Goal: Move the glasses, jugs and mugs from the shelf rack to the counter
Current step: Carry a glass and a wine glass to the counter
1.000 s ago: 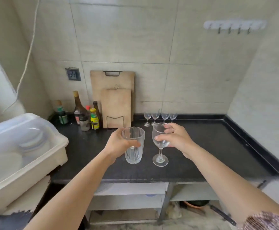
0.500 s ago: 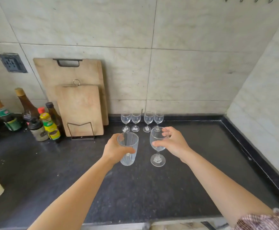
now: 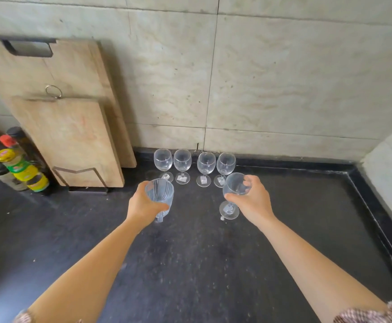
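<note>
Gripping a ribbed tumbler around its wall, the left hand holds it low over the table; the right hand pinches a wine glass by its bowl. Both look light, slick, breakable; four stemmed glasses stand just beyond the knuckles.

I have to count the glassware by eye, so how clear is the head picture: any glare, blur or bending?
Head view: even, soft light, no strong glare; the four wine glasses by the wall read sharply. The tumbler in the left hand is slightly smeared. Wide-angle bending tilts the cutting boards and the counter edges.
</note>
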The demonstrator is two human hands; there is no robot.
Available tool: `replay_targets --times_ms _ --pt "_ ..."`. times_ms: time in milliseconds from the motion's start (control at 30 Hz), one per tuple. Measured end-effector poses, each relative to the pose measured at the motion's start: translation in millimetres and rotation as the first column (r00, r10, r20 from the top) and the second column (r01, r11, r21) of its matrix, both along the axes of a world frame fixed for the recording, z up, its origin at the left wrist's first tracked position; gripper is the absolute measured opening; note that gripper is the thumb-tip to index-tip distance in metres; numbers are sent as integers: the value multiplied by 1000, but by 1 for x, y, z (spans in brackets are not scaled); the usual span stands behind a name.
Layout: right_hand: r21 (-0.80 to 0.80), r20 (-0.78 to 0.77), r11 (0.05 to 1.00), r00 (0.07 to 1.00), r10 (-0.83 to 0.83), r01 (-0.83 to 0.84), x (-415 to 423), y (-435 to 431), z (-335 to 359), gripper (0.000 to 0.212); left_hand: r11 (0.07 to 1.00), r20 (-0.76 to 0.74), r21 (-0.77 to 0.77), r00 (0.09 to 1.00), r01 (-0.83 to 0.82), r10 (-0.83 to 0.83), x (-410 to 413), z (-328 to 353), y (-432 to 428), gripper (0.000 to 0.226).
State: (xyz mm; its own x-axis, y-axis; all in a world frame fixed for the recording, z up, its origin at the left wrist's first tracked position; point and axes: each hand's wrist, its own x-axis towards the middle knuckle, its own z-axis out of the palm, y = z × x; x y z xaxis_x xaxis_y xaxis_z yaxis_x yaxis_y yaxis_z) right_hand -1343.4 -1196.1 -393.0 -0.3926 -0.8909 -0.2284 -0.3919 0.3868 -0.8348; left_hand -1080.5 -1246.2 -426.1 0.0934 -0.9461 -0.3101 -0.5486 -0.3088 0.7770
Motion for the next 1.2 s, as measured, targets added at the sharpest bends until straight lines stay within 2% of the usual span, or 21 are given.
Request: replay_targets --times_ms 267,467,667,900,1000,1100,1200 --pt "5 -57 993 992 -115 115 -28 -38 -14 66 1000 28 27 1000 -5 4 0 -19 -27 83" --pt "-3 -91 991 987 -131 131 -42 -62 -16 70 998 17 57 999 -34 33 5 -28 -35 87" --pt "-10 -103 990 984 -144 143 -47 -80 -22 65 998 13 65 1000 -25 24 8 -34 -36 88" --pt "39 -108 992 987 -117 122 -56 -88 -25 73 996 9 84 999 -43 43 2 -32 -34 89" --pt "76 -126 990 986 -109 119 -57 -88 -24 84 994 33 99 999 -40 37 -1 -27 -34 95" --pt "49 -199 992 975 -102 114 -55 -83 -19 91 991 65 124 997 -44 36 -1 -21 -34 106" --pt "-62 -314 995 945 -97 82 -50 -72 -8 81 991 34 125 998 -53 49 4 -12 -30 109"
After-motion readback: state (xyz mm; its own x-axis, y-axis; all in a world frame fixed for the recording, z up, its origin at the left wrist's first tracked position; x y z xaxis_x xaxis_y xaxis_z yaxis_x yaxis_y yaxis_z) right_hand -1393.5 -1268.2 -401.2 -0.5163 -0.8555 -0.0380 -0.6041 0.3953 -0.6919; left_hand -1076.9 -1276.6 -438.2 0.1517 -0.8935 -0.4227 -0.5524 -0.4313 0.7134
